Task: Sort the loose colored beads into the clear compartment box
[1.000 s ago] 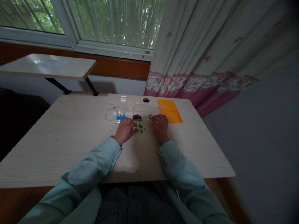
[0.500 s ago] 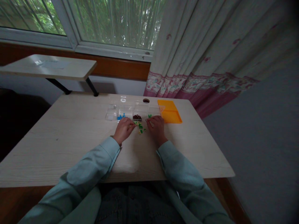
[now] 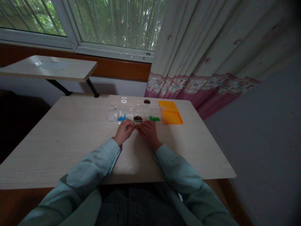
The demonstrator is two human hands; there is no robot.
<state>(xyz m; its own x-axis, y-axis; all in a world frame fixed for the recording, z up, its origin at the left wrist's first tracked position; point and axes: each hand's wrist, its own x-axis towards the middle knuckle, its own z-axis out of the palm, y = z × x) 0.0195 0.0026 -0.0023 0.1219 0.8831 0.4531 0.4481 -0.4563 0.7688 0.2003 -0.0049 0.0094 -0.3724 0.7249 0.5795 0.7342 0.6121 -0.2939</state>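
A clear compartment box (image 3: 113, 115) lies on the light wooden table (image 3: 70, 138). Its cells hold blue beads (image 3: 122, 118), dark brown beads (image 3: 138, 118) and green beads (image 3: 154, 118). My left hand (image 3: 124, 130) and my right hand (image 3: 148, 131) rest side by side just in front of the box, fingertips nearly meeting. Both have curled fingers over the spot where a small loose pile of green and yellow beads lay; that pile is now hidden under them. What the fingers pinch is too small to make out.
An orange lid (image 3: 171, 115) lies open at the box's right end. A small round hole (image 3: 147, 101) sits in the table behind the box. A second tabletop (image 3: 49, 67) stands at the back left under the window; a curtain (image 3: 207, 53) hangs at the right.
My right hand has slid left from the green-bead cell to the middle, covering the loose beads. The green beads in the box now show. My left hand has barely moved.
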